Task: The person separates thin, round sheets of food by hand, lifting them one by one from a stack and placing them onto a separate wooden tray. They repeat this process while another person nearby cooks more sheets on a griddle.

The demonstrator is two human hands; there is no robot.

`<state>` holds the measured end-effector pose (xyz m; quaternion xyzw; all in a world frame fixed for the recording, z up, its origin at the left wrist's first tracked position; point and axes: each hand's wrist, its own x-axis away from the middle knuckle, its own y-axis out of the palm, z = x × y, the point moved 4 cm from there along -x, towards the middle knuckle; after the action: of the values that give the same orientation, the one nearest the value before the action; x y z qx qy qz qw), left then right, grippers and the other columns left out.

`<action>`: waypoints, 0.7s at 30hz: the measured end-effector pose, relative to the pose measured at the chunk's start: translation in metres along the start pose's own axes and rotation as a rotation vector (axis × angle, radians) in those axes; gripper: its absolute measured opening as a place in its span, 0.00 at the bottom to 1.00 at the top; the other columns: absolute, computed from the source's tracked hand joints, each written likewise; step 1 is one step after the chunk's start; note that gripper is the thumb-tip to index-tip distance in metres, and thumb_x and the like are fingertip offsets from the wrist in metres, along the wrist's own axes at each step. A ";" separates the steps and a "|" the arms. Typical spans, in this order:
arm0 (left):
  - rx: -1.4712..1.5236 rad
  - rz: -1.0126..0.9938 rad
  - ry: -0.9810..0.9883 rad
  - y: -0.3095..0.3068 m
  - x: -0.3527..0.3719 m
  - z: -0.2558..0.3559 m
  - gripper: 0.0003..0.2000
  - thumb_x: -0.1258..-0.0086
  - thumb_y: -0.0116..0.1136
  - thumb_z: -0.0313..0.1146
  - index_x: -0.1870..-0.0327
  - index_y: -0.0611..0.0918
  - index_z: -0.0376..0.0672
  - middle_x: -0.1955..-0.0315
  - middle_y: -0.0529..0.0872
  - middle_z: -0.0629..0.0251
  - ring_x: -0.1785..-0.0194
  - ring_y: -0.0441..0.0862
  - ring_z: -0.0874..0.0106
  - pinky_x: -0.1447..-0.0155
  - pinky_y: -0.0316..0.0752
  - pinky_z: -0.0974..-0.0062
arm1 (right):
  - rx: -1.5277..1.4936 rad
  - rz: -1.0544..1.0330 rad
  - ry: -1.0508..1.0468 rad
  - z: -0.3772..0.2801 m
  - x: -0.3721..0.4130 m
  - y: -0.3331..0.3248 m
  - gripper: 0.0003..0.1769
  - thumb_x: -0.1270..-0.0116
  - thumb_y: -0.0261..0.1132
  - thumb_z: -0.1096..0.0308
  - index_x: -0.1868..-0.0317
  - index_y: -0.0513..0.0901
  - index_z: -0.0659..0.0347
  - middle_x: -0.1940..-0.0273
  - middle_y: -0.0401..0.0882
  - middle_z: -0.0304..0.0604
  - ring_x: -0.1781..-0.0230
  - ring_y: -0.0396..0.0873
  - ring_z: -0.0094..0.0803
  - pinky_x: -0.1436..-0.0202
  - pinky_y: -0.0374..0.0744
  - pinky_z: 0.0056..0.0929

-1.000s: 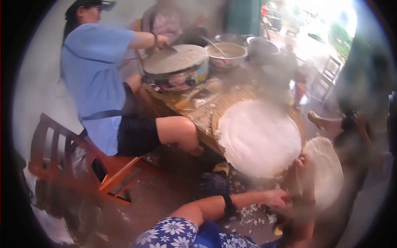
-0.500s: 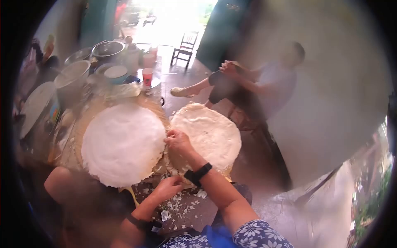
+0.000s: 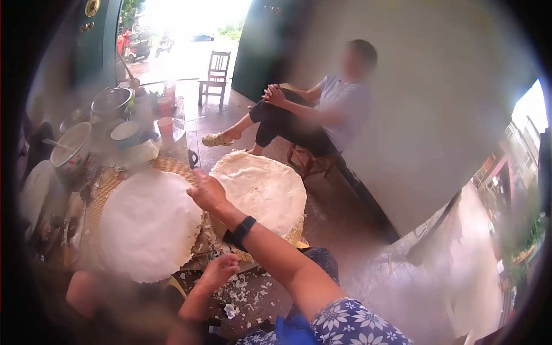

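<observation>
Two bare hands at work here: the right hand [image 3: 208, 191] reaches out over the gap between two pale rounds, fingers bent and pointing away, and whether they grip anything I cannot tell; the left hand [image 3: 219, 271] hangs lower and nearer, fingers loosely curled with a gap at the thumb, nothing visible in it. One black wristband [image 3: 245, 228] circles the right wrist. Just beyond the right fingertips sits one black looped handle [image 3: 193, 157], contact impossible to call. Now the two rounds: the white round [image 3: 150, 224] lies left of the right hand on one slatted mat [image 3: 94, 198], and the cream round [image 3: 261, 192] lies to the right, partly behind the forearm. Below the left hand, pale scraps [image 3: 244, 293] scatter across the floor, too many to count. Further out on the table, one white basin [image 3: 73, 146] with one spoon handle leaning in it, one metal bowl [image 3: 112, 102], one blue tub [image 3: 125, 132], and at least two red cups [image 3: 166, 127]. Beyond those, one seated person [image 3: 345, 95] clasps both hands around a raised knee, on one wooden stool [image 3: 313, 163], while one dark chair [image 3: 215, 80] stands by the bright doorway.
</observation>
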<state>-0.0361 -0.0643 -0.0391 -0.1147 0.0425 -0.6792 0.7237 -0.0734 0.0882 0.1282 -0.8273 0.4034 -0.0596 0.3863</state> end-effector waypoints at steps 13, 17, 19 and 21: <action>0.050 -0.004 0.000 0.005 -0.003 0.016 0.15 0.41 0.57 0.36 0.56 0.76 0.38 0.73 0.78 0.68 0.67 0.75 0.76 0.62 0.72 0.74 | 0.196 0.006 -0.122 0.053 -0.021 0.047 0.12 0.47 0.59 0.62 0.69 0.81 0.62 0.69 0.81 0.55 0.64 0.80 0.50 0.60 0.76 0.44; 0.122 -0.064 -0.106 0.006 0.002 0.021 0.12 0.36 0.57 0.33 0.54 0.76 0.41 0.70 0.77 0.74 0.66 0.72 0.82 0.64 0.70 0.81 | 0.039 -0.068 -0.054 0.074 -0.025 0.048 0.13 0.50 0.62 0.60 0.71 0.83 0.61 0.70 0.82 0.53 0.66 0.81 0.46 0.61 0.77 0.41; 0.053 -0.059 -0.059 0.005 0.001 0.024 0.09 0.36 0.54 0.33 0.58 0.76 0.42 0.74 0.75 0.75 0.68 0.71 0.82 0.65 0.69 0.80 | -0.017 -0.128 0.014 0.088 -0.032 0.056 0.14 0.51 0.64 0.59 0.70 0.84 0.61 0.72 0.82 0.52 0.69 0.81 0.43 0.62 0.77 0.38; 0.022 0.011 0.099 0.020 -0.011 0.007 0.08 0.36 0.52 0.34 0.60 0.75 0.41 0.75 0.74 0.74 0.69 0.70 0.82 0.65 0.69 0.79 | 0.073 -0.149 0.024 0.083 -0.037 0.056 0.14 0.53 0.66 0.59 0.72 0.83 0.63 0.77 0.81 0.49 0.74 0.80 0.38 0.67 0.77 0.35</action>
<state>-0.0159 -0.0520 -0.0373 -0.0728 0.0713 -0.6803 0.7258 -0.0986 0.1427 0.0403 -0.8397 0.3428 -0.1129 0.4058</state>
